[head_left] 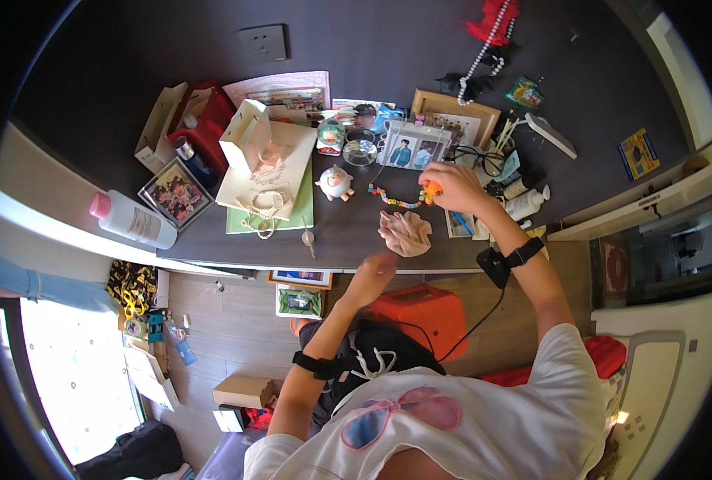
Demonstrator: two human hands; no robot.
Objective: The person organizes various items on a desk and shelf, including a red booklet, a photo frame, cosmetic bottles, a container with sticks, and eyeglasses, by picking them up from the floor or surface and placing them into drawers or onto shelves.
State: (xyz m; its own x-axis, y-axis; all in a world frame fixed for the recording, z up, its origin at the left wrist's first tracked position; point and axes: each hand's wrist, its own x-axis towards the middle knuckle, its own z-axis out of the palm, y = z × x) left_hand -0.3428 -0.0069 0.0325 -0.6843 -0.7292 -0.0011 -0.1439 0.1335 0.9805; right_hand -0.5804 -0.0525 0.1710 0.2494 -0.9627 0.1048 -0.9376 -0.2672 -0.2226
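Orange toy (430,189) is gripped by the right hand (454,189); left hand (372,274) hangs loosely open below the pink cloth (405,233). Glass bowl (360,149) sits above.

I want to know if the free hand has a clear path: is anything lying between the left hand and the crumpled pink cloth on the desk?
Nothing visible does. The left hand hovers at the desk's front edge, and the pink cloth lies just ahead and slightly right of it, with only bare desk between. The right hand holds a small orange thing farther back.

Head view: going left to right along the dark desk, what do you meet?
Clear plastic bottle with pink cap → framed flower picture → small white pig figurine → crumpled beige cloth → right hand on a small orange object.
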